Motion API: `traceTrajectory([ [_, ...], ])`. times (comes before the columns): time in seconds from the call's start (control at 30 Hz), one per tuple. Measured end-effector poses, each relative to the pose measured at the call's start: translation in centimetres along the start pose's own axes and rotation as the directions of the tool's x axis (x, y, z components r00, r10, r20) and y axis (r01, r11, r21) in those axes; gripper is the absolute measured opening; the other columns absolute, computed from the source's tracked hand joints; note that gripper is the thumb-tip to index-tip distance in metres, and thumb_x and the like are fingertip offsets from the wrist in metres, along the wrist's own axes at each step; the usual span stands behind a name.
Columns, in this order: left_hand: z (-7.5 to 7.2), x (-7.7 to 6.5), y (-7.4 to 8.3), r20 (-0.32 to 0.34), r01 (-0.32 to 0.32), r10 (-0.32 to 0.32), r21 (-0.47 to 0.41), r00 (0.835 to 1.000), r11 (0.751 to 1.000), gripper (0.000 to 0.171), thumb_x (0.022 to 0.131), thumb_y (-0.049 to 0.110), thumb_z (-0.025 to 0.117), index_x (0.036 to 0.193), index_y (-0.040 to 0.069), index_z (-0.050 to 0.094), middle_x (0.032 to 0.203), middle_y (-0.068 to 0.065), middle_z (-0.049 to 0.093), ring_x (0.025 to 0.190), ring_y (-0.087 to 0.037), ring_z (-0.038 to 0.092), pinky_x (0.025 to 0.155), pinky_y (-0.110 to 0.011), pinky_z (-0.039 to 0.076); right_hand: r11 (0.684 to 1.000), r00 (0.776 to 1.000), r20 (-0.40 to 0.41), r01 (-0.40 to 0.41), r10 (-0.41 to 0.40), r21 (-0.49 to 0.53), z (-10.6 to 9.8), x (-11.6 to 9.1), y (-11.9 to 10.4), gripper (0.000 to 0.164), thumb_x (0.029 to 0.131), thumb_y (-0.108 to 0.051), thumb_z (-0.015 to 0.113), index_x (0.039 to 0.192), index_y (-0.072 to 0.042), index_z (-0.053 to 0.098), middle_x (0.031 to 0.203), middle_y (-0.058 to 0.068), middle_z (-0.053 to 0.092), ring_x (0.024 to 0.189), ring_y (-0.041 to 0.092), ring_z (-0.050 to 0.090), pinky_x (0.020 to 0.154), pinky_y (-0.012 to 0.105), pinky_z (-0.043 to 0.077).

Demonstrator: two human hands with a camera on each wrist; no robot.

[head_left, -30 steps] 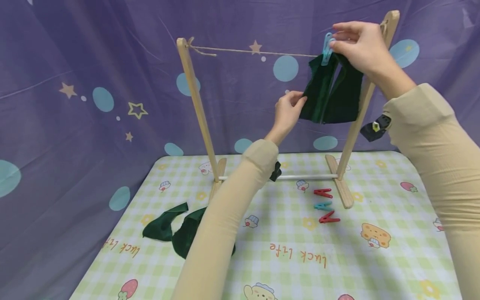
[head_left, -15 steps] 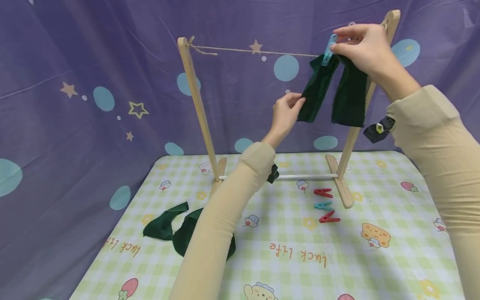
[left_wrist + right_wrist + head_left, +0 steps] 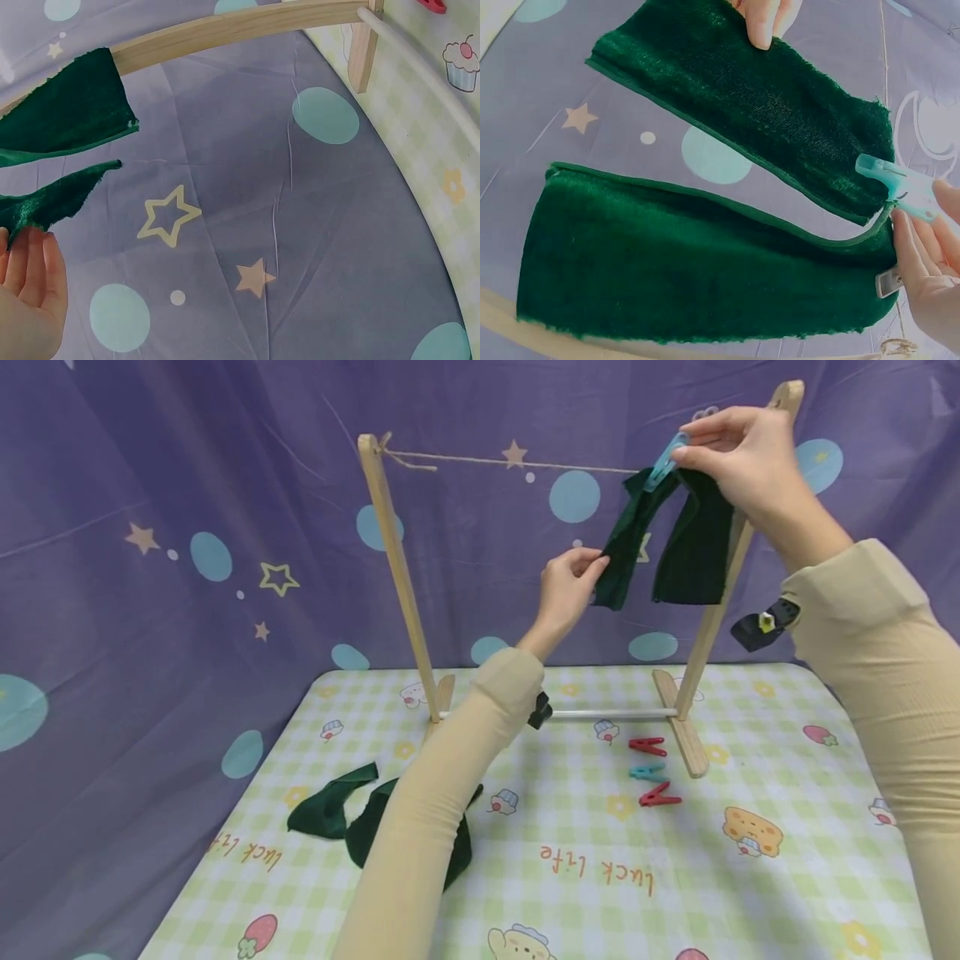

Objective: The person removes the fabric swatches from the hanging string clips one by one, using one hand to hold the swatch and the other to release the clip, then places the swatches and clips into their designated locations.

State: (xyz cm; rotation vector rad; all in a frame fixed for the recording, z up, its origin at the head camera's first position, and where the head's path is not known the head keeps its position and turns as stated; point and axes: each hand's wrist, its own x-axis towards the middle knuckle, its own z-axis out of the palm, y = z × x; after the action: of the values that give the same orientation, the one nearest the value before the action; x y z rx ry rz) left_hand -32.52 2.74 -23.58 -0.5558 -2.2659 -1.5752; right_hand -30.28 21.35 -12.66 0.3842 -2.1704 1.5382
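A small dark green velvet vest [image 3: 693, 547] hangs from a string line [image 3: 510, 463], its two front panels spread apart. My right hand [image 3: 750, 456] pinches the handle end of a light blue clothespin [image 3: 663, 467], whose jaws are at the vest's top edge by the line. In the right wrist view, a grey clip [image 3: 889, 283] also sits on the vest's top edge, beside my right fingers. Between thumb and fingers, my left hand [image 3: 567, 587] holds the outer edge of the vest's left panel [image 3: 742, 97].
The string runs between the posts of a wooden stand [image 3: 401, 577] on a checked tablecloth [image 3: 570, 910]. Below lie red clothespins [image 3: 658, 795] and a blue clothespin [image 3: 647, 772]. More green cloth pieces [image 3: 326, 806] lie at left, partly behind my left sleeve. A purple curtain [image 3: 225, 485] stands behind.
The blue clothespin has tilted to the right with my right hand. A wide gap has opened between the vest's panels, and my left hand has shifted slightly left and down.
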Motion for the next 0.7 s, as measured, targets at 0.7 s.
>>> traceTrajectory([
  [0.7,-1.06,-0.26,0.11,-0.007,-0.016,0.016,0.027,1.0,1.0,0.022,0.085,0.019,0.06,0.1,0.004,0.065,0.09,-0.007,0.067,0.072,-0.01,0.061,0.06,-0.015,0.046,0.884,0.993,-0.117,0.049,0.007,0.466,-0.33,0.08,-0.64,0.014,0.067,0.001,0.073,0.08,0.001,0.067,0.075,0.005,0.061,0.059,0.011,0.059,0.06,0.012,0.046],
])
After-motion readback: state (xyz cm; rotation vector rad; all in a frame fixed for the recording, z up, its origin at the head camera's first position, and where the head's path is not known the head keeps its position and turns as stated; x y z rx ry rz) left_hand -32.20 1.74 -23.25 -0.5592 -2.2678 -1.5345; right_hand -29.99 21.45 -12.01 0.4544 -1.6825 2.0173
